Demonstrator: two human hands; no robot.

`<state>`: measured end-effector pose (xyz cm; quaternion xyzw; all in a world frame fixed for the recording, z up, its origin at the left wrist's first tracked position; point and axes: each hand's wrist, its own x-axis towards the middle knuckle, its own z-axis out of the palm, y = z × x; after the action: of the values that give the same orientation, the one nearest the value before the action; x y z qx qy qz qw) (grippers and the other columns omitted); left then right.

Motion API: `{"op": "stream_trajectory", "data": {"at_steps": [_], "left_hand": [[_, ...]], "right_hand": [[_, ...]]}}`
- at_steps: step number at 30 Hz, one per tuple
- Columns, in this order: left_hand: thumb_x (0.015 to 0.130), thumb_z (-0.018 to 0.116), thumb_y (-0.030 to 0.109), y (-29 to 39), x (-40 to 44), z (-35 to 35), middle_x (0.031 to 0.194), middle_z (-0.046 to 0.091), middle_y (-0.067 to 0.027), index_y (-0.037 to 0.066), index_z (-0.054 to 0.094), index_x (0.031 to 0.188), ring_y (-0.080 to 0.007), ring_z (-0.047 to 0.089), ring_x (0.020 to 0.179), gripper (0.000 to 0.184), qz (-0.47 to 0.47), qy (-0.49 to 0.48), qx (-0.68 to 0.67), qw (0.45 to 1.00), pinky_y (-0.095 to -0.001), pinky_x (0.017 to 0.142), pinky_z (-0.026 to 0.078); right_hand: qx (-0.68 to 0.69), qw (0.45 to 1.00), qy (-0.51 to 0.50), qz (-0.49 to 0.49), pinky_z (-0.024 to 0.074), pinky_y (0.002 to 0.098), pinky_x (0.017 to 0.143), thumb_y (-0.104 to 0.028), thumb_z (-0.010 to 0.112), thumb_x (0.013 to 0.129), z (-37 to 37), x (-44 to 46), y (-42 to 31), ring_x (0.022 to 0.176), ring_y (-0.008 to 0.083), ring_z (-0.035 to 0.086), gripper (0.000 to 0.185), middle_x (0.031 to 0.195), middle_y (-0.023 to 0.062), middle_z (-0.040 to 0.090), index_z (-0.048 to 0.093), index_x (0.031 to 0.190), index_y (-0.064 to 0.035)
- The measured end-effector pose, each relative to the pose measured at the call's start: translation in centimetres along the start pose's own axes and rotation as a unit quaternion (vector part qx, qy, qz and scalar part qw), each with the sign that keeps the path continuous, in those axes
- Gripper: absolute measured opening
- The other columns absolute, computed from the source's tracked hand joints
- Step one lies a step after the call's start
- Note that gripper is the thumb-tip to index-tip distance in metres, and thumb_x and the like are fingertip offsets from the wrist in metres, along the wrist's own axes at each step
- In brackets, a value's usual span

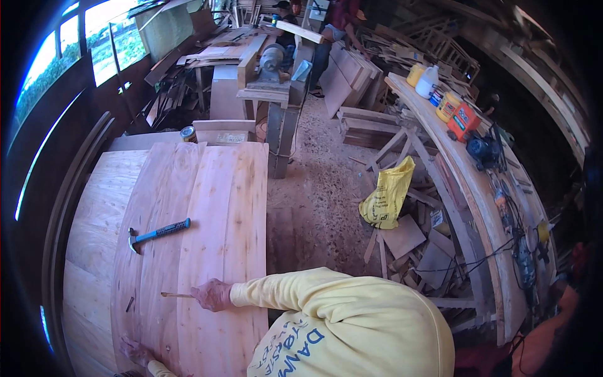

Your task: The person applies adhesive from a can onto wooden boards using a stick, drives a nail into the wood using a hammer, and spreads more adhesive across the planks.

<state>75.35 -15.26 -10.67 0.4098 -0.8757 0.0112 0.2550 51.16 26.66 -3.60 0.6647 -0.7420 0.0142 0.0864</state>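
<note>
My right hand (212, 295) is closed around a thin, pale stick-like tool (177, 295) that points left above the boards; its exact kind is too small to make out. Lower down, my left hand (135, 350) rests on the wood near the bottom edge of the view, fingers stretched out, with its sleeve partly cut off. Both hands are over a wide panel of joined reddish boards (223, 207). A claw hammer (159, 234) with a blue and black handle lies on the panel beyond my hands. Near my left hand is a small, dark, narrow thing (130, 304).
On the right, a long bench (433, 129) bears bottles, a red-orange container (463, 120), a blue motor (482, 151) and corded power tools. A yellow bag (388, 193) sits among wood scraps. A tin (188, 133) stands past the panel. People are at the back.
</note>
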Motion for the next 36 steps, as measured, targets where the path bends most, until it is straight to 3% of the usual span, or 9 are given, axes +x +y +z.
{"op": "stream_trajectory", "data": {"at_steps": [5, 11, 14, 17, 20, 26, 31, 36], "left_hand": [[0.104, 0.050, 0.021, 0.6, -0.2, -0.6, 0.129, 0.064, -0.0241, 0.001, 0.063, 0.132, -0.0428, 0.057, 0.120, 0.037, -0.004, 0.014, 0.039, 0.999, -0.0518, 0.105, 0.044], [0.103, 0.052, 0.020, 1.6, -0.8, -0.8, 0.128, 0.064, -0.0229, 0.004, 0.062, 0.134, -0.0417, 0.059, 0.118, 0.037, -0.020, 0.008, 0.048, 0.999, -0.0513, 0.104, 0.045], [0.103, 0.054, 0.021, 2.2, -0.8, -1.1, 0.127, 0.065, -0.0224, 0.005, 0.061, 0.135, -0.0411, 0.061, 0.116, 0.037, -0.017, 0.009, 0.042, 0.999, -0.0510, 0.102, 0.046], [0.103, 0.055, 0.021, 2.3, -0.9, -1.1, 0.125, 0.066, -0.0227, 0.005, 0.062, 0.134, -0.0411, 0.061, 0.114, 0.036, -0.015, 0.016, 0.041, 0.999, -0.0511, 0.101, 0.047], [0.103, 0.055, 0.022, 2.1, -0.7, -1.0, 0.123, 0.066, -0.0230, 0.005, 0.063, 0.133, -0.0407, 0.062, 0.113, 0.035, -0.013, 0.012, 0.046, 0.999, -0.0510, 0.100, 0.047], [0.103, 0.055, 0.021, 2.3, -0.9, -1.2, 0.123, 0.067, -0.0235, 0.004, 0.064, 0.131, -0.0404, 0.062, 0.114, 0.034, -0.011, 0.012, 0.043, 0.999, -0.0504, 0.101, 0.047], [0.102, 0.057, 0.020, 3.0, -1.1, -2.2, 0.135, 0.063, -0.0230, 0.000, 0.064, 0.134, -0.0410, 0.058, 0.124, 0.039, -0.041, -0.038, 0.026, 0.998, -0.0486, 0.108, 0.044], [0.101, 0.057, 0.020, 3.1, -1.2, -2.2, 0.135, 0.063, -0.0226, 0.000, 0.064, 0.133, -0.0403, 0.058, 0.125, 0.038, -0.043, -0.036, 0.018, 0.998, -0.0475, 0.109, 0.043]], "right_hand": [[0.018, 1.000, -0.014, 0.018, 0.0534, 0.0374, 0.047, -0.012, 0.060, 0.089, -1.5, -0.2, -0.3, 0.085, 0.0214, 0.066, 0.018, 0.100, 0.0105, 0.064, 0.077, 0.093, -0.0062], [-0.051, 0.997, 0.055, -0.012, 0.0520, 0.0367, 0.047, -0.011, 0.061, 0.087, 0.8, -1.4, -1.1, 0.082, 0.0220, 0.065, 0.012, 0.089, 0.0077, 0.062, 0.069, 0.078, -0.0068], [-0.045, 0.998, 0.037, 0.033, 0.0516, 0.0339, 0.049, -0.015, 0.059, 0.088, 0.8, -3.3, -2.4, 0.083, 0.0201, 0.058, 0.013, 0.091, 0.0048, 0.055, 0.071, 0.084, -0.0108], [0.051, 0.993, 0.060, 0.092, 0.0488, 0.0348, 0.046, -0.014, 0.059, 0.087, 0.0, -4.6, -3.1, 0.080, 0.0199, 0.057, 0.011, 0.089, 0.0049, 0.052, 0.068, 0.080, -0.0103], [-0.065, 0.995, 0.066, 0.035, 0.0463, 0.0340, 0.045, -0.013, 0.059, 0.086, -1.3, -4.6, -2.9, 0.078, 0.0200, 0.055, 0.010, 0.087, 0.0052, 0.052, 0.065, 0.078, -0.0108], [-0.126, 0.991, 0.050, 0.022, 0.0444, 0.0320, 0.041, -0.014, 0.060, 0.088, -1.8, -4.6, -2.8, 0.080, 0.0202, 0.055, 0.012, 0.086, 0.0045, 0.053, 0.071, 0.083, -0.0128], [-0.116, 0.993, 0.022, 0.028, 0.0437, 0.0323, 0.040, -0.014, 0.059, 0.088, -2.5, -4.6, -3.1, 0.081, 0.0198, 0.056, 0.013, 0.089, 0.0042, 0.054, 0.072, 0.084, -0.0134], [-0.095, 0.995, 0.012, 0.034, 0.0458, 0.0315, 0.042, -0.013, 0.059, 0.087, -2.1, -4.4, -3.1, 0.081, 0.0198, 0.056, 0.012, 0.090, 0.0046, 0.054, 0.070, 0.081, -0.0124]]}}
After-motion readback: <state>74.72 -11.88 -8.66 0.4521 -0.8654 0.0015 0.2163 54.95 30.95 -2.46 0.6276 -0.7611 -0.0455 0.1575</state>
